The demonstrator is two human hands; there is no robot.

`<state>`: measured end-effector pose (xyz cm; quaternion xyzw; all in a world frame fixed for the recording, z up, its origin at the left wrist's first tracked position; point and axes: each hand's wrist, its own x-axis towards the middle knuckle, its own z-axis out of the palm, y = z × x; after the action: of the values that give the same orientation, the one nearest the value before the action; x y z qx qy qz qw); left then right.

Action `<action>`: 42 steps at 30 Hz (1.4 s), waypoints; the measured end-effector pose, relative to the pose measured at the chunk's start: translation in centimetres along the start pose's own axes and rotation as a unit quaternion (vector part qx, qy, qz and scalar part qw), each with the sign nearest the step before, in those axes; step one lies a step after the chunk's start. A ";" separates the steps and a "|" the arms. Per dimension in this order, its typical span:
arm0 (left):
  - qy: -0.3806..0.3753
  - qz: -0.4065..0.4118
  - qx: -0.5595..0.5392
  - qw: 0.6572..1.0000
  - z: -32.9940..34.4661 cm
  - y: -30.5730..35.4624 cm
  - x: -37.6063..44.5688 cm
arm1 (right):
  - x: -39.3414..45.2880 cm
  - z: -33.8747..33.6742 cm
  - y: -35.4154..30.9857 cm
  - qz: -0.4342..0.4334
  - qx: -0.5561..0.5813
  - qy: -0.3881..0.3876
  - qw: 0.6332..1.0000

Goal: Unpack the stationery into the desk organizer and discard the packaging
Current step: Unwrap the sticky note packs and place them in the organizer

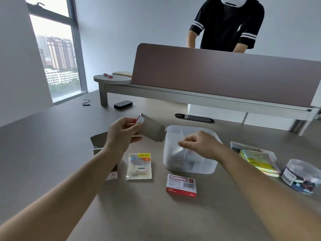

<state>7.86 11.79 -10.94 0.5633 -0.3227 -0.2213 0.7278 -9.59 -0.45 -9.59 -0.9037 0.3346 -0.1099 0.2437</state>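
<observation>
Left hand (122, 132) grips opened grey carton (151, 129), raised above counter (52, 136), at 10 o'clock of translucent organizer (206, 168). Right hand (199, 144) over organizer, fingers loosely curled, pinch unclear. Red-white box (181, 185) at organizer's 6 o'clock; sticky-note pack (139, 166) at 8 o'clock.

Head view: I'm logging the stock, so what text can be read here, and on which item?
"STICK", upside down: label of the clear sticky-note packet.
Red and white box: barcode and print, too small to read.
Round tub: label too blurred.
Open carton under the left forearm: print too blurred.
Polo-player logo, no words: the other person's black shirt.
</observation>
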 end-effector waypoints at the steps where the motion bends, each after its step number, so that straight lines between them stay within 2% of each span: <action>1: 0.002 -0.003 0.002 1.000 -0.4 -0.1 -0.2 | 0.1 0.0 -0.1 0.007 -0.010 -0.006 1.000; 9: -0.004 -0.010 0.009 1.000 -0.6 -0.5 -0.5 | -0.2 -0.4 0.0 0.008 -0.005 -0.035 0.999; 20: -0.019 -0.020 0.020 0.999 -0.1 -1.0 -0.1 | 0.2 -0.7 -0.1 -0.025 0.104 -0.002 0.994; 22: -0.022 -0.025 0.024 0.999 -0.2 -1.2 0.0 | 0.4 -0.9 0.1 -0.029 0.115 0.027 0.993; 27: -0.024 -0.044 0.044 0.998 -0.4 -1.5 0.0 | 0.1 -2.1 1.5 -0.024 0.108 0.157 0.981; 32: -0.024 -0.036 0.109 0.993 -0.2 -2.1 -0.2 | -0.5 -1.3 3.0 0.019 0.034 0.143 0.989; 36: -0.021 -0.012 0.190 0.982 -0.1 -2.5 -0.7 | -1.7 -0.6 2.3 0.011 0.019 0.125 0.992; 40: -0.014 0.028 0.261 0.965 -0.7 -2.7 -2.0 | -4.2 -0.1 1.6 -0.018 -0.005 0.162 0.987; 42: -0.017 0.065 0.329 0.942 -1.0 -3.1 -3.1 | -6.1 0.9 1.5 -0.045 -0.008 0.194 0.980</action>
<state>6.57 13.82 -14.77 0.7455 -0.4253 -0.0644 0.5091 -14.63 2.90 -11.32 -0.8811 0.3355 -0.2914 0.1620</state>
